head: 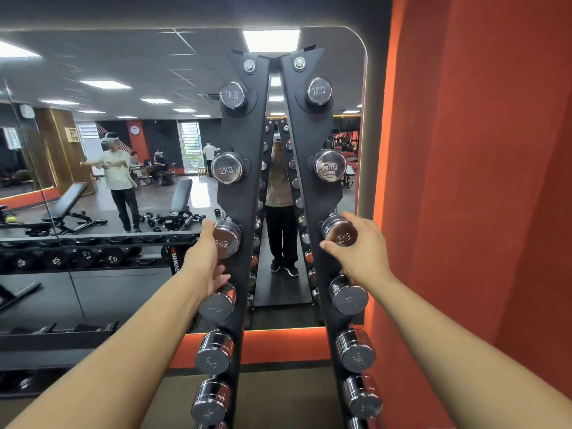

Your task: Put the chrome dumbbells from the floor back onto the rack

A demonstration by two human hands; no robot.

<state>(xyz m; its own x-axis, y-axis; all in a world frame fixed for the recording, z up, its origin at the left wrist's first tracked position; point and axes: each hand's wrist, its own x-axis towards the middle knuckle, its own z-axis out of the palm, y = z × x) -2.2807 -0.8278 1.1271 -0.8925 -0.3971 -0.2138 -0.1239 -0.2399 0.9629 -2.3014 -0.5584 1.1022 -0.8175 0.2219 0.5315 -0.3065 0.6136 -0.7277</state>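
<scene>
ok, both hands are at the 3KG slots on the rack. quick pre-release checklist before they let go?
1. Left hand on left 3KG dumbbell: ok, palm against the head's outer side, fingers spread.
2. Right hand on right 3KG dumbbell: ok, fingers wrapped over the head from the right.
3. Both 3KG heads level with the rack slots below the 2KG pair: ok.
4. Handles fully seated in their cradles: cannot tell, hidden behind the uprights and hands.
5. Neighbouring head below the left hand out of the way: ok, sits in its own slot.
6. More dumbbells left on the floor: cannot tell, floor near the feet is out of view.
</scene>
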